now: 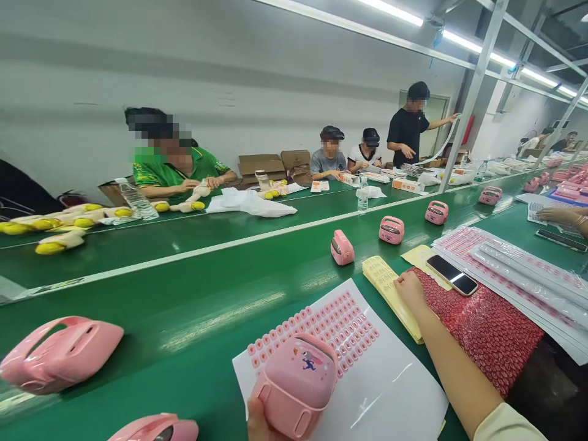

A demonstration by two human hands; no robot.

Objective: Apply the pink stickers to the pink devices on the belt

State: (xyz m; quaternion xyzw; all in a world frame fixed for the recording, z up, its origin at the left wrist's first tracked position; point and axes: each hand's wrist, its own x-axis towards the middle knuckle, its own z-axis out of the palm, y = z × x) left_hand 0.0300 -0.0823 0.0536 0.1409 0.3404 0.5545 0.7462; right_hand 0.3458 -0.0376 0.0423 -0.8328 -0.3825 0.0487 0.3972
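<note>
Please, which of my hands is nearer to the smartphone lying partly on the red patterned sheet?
The right. Your right hand is at the yellow printed sheets, close beside the smartphone; your left hand is farther off, holding the pink handled device.

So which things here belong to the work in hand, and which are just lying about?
Likely in use:
- pink device, held in the left hand
- yellow printed sheets, at the right hand
- sticker sheet, below the device

Apparently lying about:
- phone
- clear bottle near picture centre

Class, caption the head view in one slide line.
Left hand holds a pink device over a sticker sheet; right hand at yellow slips.
</note>
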